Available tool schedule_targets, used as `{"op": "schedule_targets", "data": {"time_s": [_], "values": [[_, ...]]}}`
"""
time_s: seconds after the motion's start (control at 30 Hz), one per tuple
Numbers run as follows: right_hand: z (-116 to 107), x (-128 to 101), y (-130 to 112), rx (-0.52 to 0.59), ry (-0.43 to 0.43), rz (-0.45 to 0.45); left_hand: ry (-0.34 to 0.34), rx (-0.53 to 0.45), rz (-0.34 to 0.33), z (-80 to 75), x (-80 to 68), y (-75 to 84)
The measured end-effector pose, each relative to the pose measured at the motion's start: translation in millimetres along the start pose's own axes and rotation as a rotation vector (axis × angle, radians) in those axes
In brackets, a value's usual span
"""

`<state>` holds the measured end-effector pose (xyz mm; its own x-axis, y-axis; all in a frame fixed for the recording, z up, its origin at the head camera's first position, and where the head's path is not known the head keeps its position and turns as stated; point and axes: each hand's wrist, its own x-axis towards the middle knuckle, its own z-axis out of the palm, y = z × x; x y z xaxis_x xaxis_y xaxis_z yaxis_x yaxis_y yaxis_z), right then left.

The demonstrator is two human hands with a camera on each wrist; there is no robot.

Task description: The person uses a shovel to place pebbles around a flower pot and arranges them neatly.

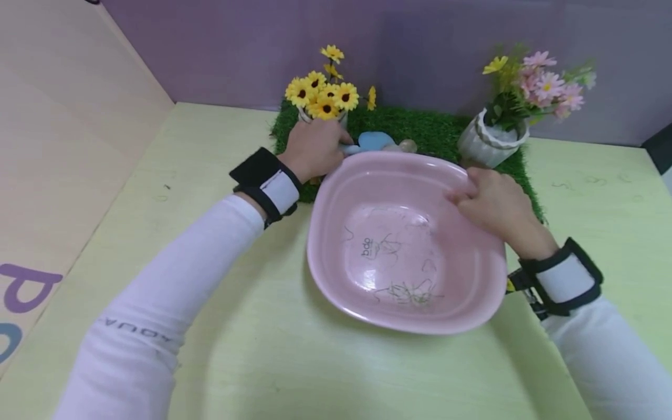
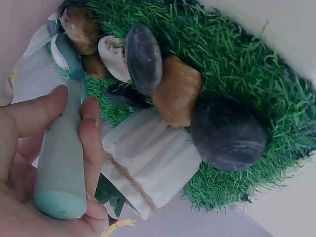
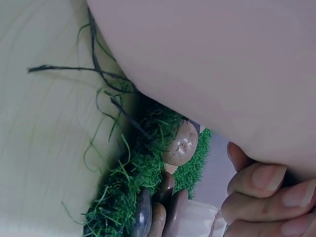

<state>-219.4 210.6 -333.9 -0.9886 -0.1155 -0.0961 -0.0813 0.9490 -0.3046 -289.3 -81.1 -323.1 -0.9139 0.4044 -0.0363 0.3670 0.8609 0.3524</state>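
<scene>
My left hand (image 1: 317, 147) grips the handle (image 2: 61, 158) of a small blue shovel (image 1: 375, 140), close to the far left rim of a pink plastic basin (image 1: 464, 262). The basin is tilted, its inside facing me, with thin green strands (image 1: 412, 293) in it. My right hand (image 1: 497, 201) holds the basin's right rim, thumb inside and fingertips (image 3: 269, 177) on the outer side. Beyond the basin lies a strip of artificial grass (image 1: 420, 122) with stones, among them a dark round stone (image 2: 228, 134) and a brown stone (image 2: 177, 91).
White pots stand on the grass: a pot of yellow flowers (image 1: 322, 96) just behind my left hand and a pot (image 1: 490, 140) of pink flowers behind the right. A purple wall (image 1: 430, 52) closes off the back. Loose strands (image 1: 595, 181) lie on the pale table (image 1: 252, 350).
</scene>
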Motion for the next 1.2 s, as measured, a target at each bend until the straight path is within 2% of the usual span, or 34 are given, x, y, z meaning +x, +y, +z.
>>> {"op": "schedule_targets", "data": {"time_s": [0.13,0.3,0.7,1.0,1.2], "values": [[-0.3,-0.2,0.1,0.002,-0.002,0.000,0.013,0.031,0.015,0.4,0.9,0.2],[-0.2,-0.6,0.4,-0.002,0.003,-0.007,0.073,0.140,0.066,2.5,0.9,1.7],[0.9,-0.4,1.4,0.013,0.013,-0.018,0.157,0.324,0.107,2.6,-2.7,6.7],[0.9,-0.7,0.2,0.003,0.008,-0.013,0.286,0.449,0.167,9.2,-4.6,8.8],[0.6,-0.9,-0.2,0.002,0.009,-0.013,0.321,0.480,0.161,10.5,-4.8,11.0]]}}
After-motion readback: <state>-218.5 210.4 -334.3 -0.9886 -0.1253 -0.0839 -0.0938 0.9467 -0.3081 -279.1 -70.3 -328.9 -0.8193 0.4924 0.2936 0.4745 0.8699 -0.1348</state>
